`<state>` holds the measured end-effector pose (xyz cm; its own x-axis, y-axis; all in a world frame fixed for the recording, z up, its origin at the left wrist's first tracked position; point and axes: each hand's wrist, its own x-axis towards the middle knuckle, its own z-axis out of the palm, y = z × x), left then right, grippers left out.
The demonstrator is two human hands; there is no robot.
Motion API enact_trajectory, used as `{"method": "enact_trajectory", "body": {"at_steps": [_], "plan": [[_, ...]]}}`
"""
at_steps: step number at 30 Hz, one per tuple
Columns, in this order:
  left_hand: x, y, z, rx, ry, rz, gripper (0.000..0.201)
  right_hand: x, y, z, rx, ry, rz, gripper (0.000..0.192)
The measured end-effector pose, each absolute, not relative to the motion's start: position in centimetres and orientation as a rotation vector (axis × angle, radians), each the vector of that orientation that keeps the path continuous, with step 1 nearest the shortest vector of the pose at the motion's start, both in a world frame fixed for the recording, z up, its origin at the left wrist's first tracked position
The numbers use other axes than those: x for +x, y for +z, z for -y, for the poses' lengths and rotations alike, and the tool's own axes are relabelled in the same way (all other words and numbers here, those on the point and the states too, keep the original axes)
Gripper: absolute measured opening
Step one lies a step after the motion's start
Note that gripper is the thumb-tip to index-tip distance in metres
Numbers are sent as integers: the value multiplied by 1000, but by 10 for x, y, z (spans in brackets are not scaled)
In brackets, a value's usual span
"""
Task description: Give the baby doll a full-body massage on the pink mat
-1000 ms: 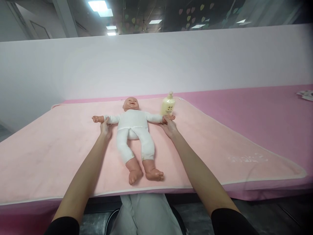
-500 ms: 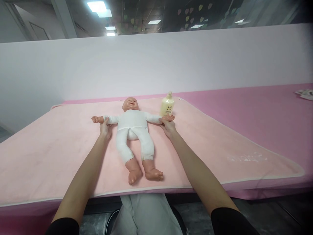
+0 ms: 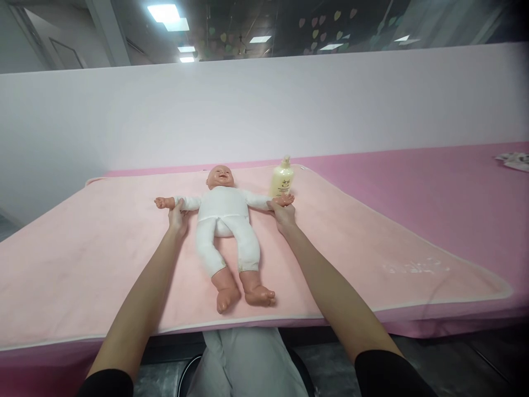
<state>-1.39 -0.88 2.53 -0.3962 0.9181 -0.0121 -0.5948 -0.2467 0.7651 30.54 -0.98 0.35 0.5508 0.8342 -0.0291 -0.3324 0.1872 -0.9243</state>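
Observation:
A baby doll (image 3: 223, 207) with a white cloth body lies face up on a pink blanket (image 3: 103, 248), its feet toward me and its arms stretched out to both sides. My left hand (image 3: 177, 218) is closed around the doll's forearm on the left, near the wrist. On the other side, my right hand (image 3: 284, 216) grips the opposite forearm just below the doll's hand. Part of my fingers is hidden beneath the doll's arms. Right behind my right hand stands a pale yellow pump bottle (image 3: 282, 179).
The blanket lies over a pink-covered table (image 3: 372, 182). A white wall (image 3: 264, 110) rises behind it, with glass above. At the far right sits a patterned cloth (image 3: 514, 160). My knees are under the table's front edge.
Both hands keep their hold on the doll's arms. The view has shifted very slightly; the doll and bottle stay in place.

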Motion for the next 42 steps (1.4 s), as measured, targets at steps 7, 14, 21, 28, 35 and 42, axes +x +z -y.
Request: {"method": "enact_trajectory", "body": {"at_steps": [7, 14, 21, 28, 35, 42], "plan": [[-13, 26, 10, 562, 1822, -871, 14, 308, -2, 4, -1076, 732, 668, 75], [-9, 32, 16, 530, 1817, -902, 12, 310, -7, 1, -1089, 687, 715, 72], [-12, 28, 12, 542, 1816, -899, 16, 308, 0, 8, -1136, 651, 730, 72], [-11, 30, 14, 529, 1813, -894, 15, 306, 4, 13, -1171, 689, 708, 69], [-14, 23, 7, 540, 1831, -879, 17, 306, 11, 17, -996, 902, 636, 81], [-14, 23, 6, 536, 1831, -888, 18, 312, 0, 8, -1055, 799, 629, 71]]}}
